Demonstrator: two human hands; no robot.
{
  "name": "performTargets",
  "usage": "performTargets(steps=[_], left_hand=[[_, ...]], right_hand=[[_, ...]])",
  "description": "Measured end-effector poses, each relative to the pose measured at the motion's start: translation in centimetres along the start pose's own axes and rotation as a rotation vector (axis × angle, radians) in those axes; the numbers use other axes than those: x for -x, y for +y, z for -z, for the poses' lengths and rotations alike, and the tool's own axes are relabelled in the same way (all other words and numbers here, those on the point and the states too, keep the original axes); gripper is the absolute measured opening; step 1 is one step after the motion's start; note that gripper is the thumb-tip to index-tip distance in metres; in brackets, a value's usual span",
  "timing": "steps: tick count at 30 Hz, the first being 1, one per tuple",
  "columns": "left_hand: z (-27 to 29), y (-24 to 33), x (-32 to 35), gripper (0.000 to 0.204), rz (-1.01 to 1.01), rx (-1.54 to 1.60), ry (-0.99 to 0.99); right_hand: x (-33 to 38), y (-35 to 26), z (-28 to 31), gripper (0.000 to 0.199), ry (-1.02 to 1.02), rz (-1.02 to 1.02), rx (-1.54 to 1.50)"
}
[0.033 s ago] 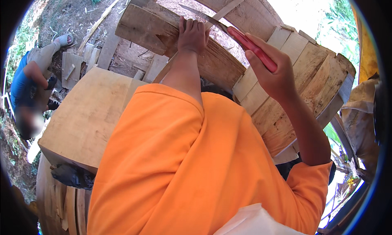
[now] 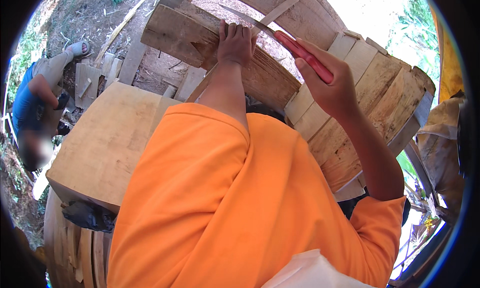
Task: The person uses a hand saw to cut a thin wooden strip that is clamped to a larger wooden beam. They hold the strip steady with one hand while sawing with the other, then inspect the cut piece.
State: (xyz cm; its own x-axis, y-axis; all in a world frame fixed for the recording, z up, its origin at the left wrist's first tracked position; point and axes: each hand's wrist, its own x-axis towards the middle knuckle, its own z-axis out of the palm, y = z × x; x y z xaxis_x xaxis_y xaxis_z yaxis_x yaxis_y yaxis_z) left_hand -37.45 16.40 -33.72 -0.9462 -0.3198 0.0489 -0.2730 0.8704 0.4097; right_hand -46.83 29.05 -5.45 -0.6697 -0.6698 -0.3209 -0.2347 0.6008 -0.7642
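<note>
My right hand (image 2: 332, 85) is wrapped round the red handle of a curved pruning saw (image 2: 250, 20). Its narrow blade points up and left and crosses a thin wooden slat (image 2: 287, 7) just beyond my left fingers; the teeth are too small to make out. With fingers bent over it, my left hand (image 2: 235, 45) presses the slat down on a thick wooden beam (image 2: 180, 33). Part of the slat is hidden under that hand. The beam lies slantwise in front of me, its right end near a surface of planks (image 2: 360, 98).
Left of me stands a pale wooden block-like top (image 2: 107, 130), with stacked boards (image 2: 85, 248) below it. A large curved board (image 2: 300, 18) lies beyond the beam. A person in blue (image 2: 37, 98) is at the far left. Yellow and brown sheeting (image 2: 442, 133) hangs at right.
My right hand and the saw handle have shifted slightly left and up. My left hand, the slat and the beam stay in place.
</note>
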Motion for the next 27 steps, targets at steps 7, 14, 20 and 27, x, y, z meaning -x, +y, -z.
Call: performTargets(steps=[7,14,20,27], left_hand=[[-0.1,-0.1,0.1,0.030,0.010,0.040,0.027],[-0.3,-0.3,0.2,0.032,0.006,0.008,0.029],[-0.1,-0.2,0.1,0.032,0.007,-0.020,0.011],[-0.1,-0.2,0.1,0.030,-0.003,-0.024,0.047]], right_hand=[[-2.7,3.9,-3.5,0.036,0.065,0.003,0.006],[-2.6,4.1,-3.7,0.038,0.094,0.033,-0.038],[-2.4,4.5,-4.4,0.037,0.074,0.030,-0.014],[-1.5,5.0,-4.2,0.037,0.045,0.042,0.044]])
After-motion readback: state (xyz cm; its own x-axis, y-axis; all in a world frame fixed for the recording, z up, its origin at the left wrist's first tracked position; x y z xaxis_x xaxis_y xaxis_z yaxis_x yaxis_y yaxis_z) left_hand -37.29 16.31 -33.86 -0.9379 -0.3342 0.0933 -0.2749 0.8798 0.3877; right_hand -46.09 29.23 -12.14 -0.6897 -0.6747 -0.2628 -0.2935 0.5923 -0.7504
